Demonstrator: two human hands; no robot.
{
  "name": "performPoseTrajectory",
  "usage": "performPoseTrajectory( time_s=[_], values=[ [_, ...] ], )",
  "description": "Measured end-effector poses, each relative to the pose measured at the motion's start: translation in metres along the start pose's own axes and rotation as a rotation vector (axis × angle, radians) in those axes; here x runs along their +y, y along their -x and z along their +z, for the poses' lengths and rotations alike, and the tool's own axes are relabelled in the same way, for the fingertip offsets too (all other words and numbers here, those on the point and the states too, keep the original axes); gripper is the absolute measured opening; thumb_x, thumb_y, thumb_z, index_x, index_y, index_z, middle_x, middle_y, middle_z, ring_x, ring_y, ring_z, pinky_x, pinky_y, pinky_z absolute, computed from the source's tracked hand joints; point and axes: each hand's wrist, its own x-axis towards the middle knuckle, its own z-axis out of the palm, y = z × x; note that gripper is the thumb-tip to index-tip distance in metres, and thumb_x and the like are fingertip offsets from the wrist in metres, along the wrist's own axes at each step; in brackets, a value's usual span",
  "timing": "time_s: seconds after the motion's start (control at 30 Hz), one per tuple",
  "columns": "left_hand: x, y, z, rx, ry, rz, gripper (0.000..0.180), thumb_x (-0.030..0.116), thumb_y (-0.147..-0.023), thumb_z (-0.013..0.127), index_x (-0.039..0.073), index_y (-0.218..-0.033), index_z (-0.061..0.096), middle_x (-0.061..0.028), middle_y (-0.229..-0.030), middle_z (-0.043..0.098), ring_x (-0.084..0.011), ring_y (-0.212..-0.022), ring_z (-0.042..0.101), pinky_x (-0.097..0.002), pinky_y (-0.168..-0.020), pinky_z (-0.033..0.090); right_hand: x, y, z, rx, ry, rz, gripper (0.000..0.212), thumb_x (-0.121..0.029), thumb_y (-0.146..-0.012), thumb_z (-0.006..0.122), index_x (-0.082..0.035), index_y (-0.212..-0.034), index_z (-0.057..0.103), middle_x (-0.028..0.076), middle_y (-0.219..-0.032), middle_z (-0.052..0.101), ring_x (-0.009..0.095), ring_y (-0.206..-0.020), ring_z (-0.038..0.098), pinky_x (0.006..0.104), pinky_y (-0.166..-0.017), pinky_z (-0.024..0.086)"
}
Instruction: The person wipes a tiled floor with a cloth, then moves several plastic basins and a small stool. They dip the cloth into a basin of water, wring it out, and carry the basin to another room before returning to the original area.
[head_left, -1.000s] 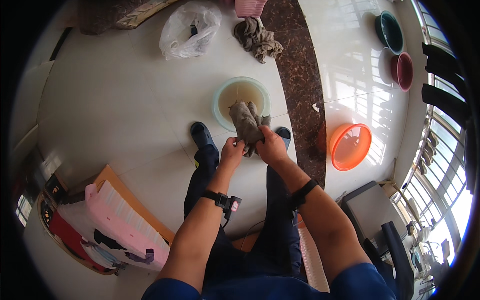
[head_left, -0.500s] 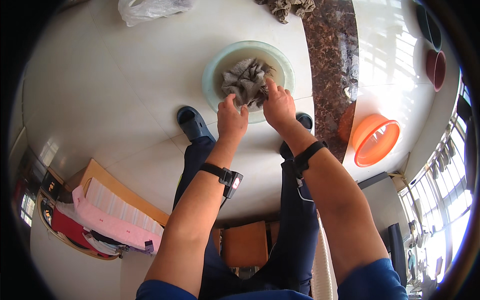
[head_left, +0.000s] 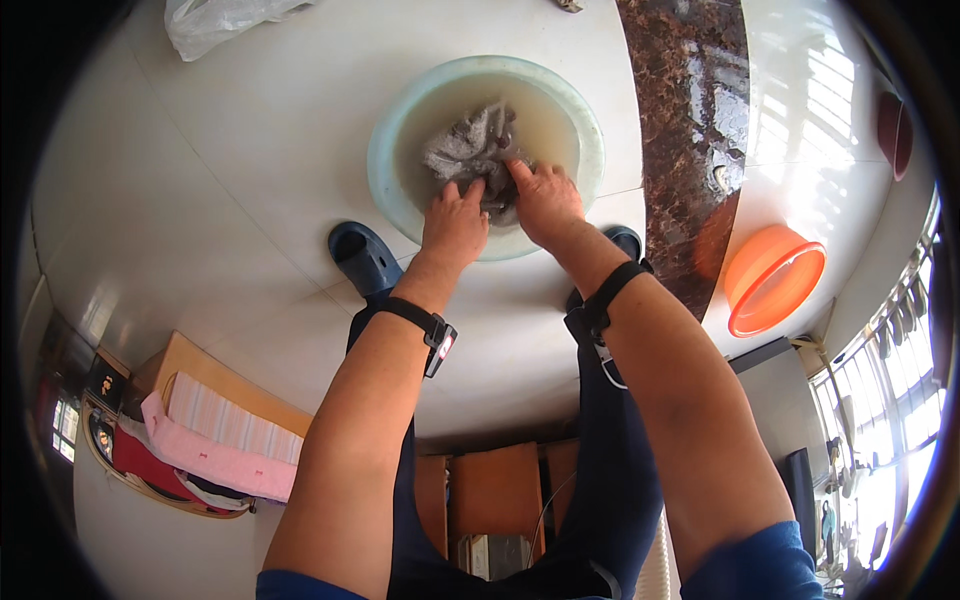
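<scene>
A pale green basin [head_left: 385,150] of murky water stands on the floor in front of my feet. In it lies a wet, crumpled grey-brown cloth [head_left: 462,146], partly under the water. My left hand [head_left: 456,222] reaches over the basin's near rim, its fingers curled onto the near left part of the cloth. On the right, my right hand [head_left: 548,203] grips the cloth's near right side, the index finger lying along it. The fingertips of both hands are partly hidden by cloth and water.
An orange basin [head_left: 775,280] sits to the right, past a dark brown stone strip [head_left: 690,120] in the pale tiled floor. A white plastic bag [head_left: 215,25] lies at the far left. My feet wear dark blue clogs [head_left: 364,258]. Pink fabric [head_left: 225,440] is at the lower left.
My hands and the cloth have sunk lower into the basin, and the cloth looks more bunched and wetter. The view has come closer to the basin; the far brown cloth is nearly out of sight.
</scene>
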Motion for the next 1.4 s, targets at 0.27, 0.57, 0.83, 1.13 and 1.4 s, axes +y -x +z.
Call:
performPoseTrajectory(
  time_s=[0.27,0.57,0.83,1.13,1.4],
  values=[
    [0.012,0.023,-0.034,-0.019,0.901,-0.389,0.061,0.043,-0.103,0.053,0.008,-0.152,0.046,-0.0201,-0.151,0.050,-0.0338,-0.134,0.053,-0.0405,-0.109,0.043,-0.042,0.029,-0.045,0.051,-0.249,0.054,0.021,-0.013,-0.086,0.059,-0.016,-0.105,0.067,0.014,-0.102,0.072,0.038,-0.102,0.067,0.0538,-0.085,0.053],
    [0.052,0.074,-0.090,-0.276,2.160,-0.373,0.065,0.059,-0.105,0.046,0.009,-0.146,0.053,-0.0128,-0.139,0.061,-0.0282,-0.127,0.059,-0.0421,-0.108,0.049,-0.086,0.117,-0.139,-0.021,-0.640,-0.278,0.012,-0.001,-0.080,0.061,-0.007,-0.090,0.063,0.011,-0.086,0.066,0.035,-0.090,0.061,0.0451,-0.080,0.051],
    [0.071,0.078,-0.089,-0.184,2.258,-0.174,0.054,0.030,-0.109,0.047,0.007,-0.157,0.037,-0.0116,-0.151,0.051,-0.0262,-0.136,0.052,-0.0365,-0.114,0.042,-0.102,0.102,-0.146,-0.300,-0.835,0.037,0.027,-0.027,-0.089,0.066,0.000,-0.089,0.063,0.019,-0.079,0.069,0.030,-0.076,0.069,0.0396,-0.073,0.055],
    [0.088,0.069,-0.089,-0.224,2.333,-0.405,0.049,0.031,-0.111,0.039,0.015,-0.157,0.038,-0.0072,-0.153,0.050,-0.0237,-0.140,0.050,-0.0370,-0.113,0.044,-0.106,0.066,-0.108,0.143,-0.577,0.253,0.030,-0.031,-0.089,0.067,-0.002,-0.082,0.067,0.025,-0.074,0.068,0.045,-0.075,0.068,0.0496,-0.072,0.057],
    [0.075,0.070,-0.071,0.056,1.908,-0.503,0.055,0.038,-0.107,0.046,0.007,-0.153,0.040,-0.0155,-0.148,0.051,-0.0291,-0.134,0.054,-0.0450,-0.109,0.049,-0.053,0.033,-0.089,0.096,-0.291,0.420,0.040,-0.040,-0.094,0.061,-0.001,-0.089,0.069,0.024,-0.085,0.073,0.045,-0.086,0.071,0.0524,-0.082,0.056]
  ],
)
